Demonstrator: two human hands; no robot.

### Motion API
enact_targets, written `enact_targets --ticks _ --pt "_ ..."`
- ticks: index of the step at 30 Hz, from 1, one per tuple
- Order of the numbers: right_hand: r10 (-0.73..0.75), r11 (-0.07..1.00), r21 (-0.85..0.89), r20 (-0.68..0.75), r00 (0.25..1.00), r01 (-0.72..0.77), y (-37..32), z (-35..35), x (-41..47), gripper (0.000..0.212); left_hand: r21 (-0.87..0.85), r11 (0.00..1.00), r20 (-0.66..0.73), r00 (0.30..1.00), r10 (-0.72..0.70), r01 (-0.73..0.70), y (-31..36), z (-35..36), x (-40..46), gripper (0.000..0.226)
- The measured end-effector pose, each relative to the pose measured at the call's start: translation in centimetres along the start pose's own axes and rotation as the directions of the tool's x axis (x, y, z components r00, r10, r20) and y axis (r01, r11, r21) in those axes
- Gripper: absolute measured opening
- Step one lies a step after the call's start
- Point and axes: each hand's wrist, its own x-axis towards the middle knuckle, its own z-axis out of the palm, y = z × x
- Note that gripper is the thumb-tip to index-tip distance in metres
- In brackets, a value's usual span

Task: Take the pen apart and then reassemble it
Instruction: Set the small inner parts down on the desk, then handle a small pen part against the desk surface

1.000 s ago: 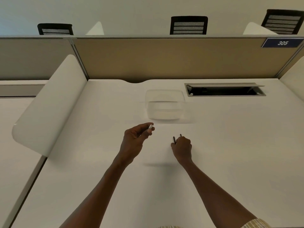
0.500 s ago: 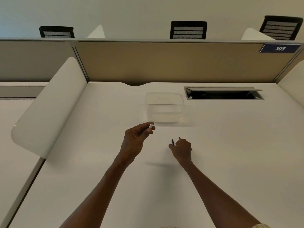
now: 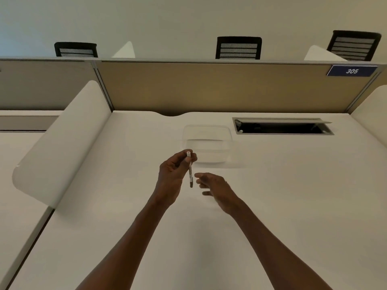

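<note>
My left hand [image 3: 173,174] is raised above the white desk [image 3: 272,206] and pinches a thin pen [image 3: 190,170] near its upper end. The pen hangs almost upright, its white open end on top and a darker tip at the bottom. My right hand [image 3: 213,185] is just right of the pen's lower end. Its fingers are spread and point toward the pen without touching it, and I see nothing in them. No loose pen parts show on the desk; the hands may hide some.
A clear plastic container [image 3: 207,143] stands on the desk just behind the hands. A recessed cable slot [image 3: 282,127] lies at the back right. A white curved divider [image 3: 60,143] bounds the left side and a tan partition [image 3: 209,86] the back.
My right hand has lifted off the desk and opened; the thin dark parts it held there are gone from sight. The pen in my left hand now hangs upright and looks longer.
</note>
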Motion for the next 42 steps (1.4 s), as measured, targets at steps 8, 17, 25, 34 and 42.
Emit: enact_targets --ticks 8,17,25,34,42 --pt "0.164 0.542 0.821 0.108 0.98 -0.181 -1.1 0.2 -0.5 0.025 -0.144 0.989 -0.094 0.995 0.023 -0.037 0.8 2.2 0.9 0.021" --pt "0.228 0.357 0.916 0.103 0.968 -0.182 -2.9 0.6 0.4 0.013 0.031 0.996 -0.064 0.995 0.083 -0.081 -0.7 0.9 -0.6 0.024" --pt "0.324 0.585 0.811 -0.259 0.91 0.023 1.3 -0.4 1.4 0.043 0.752 0.629 -0.28 0.959 0.038 0.195 -6.6 -5.3 -2.7 0.04" --pt "-0.564 0.81 -0.381 -0.294 0.772 0.447 2.2 1.6 2.9 0.038 0.774 0.552 -0.347 0.937 -0.036 0.309 -9.9 -8.9 -3.2 0.052" --pt "-0.743 0.308 -0.678 0.267 0.613 0.668 3.5 4.8 2.4 0.044 0.935 0.225 -0.267 0.962 -0.062 0.274 -13.0 -10.3 -3.0 0.062"
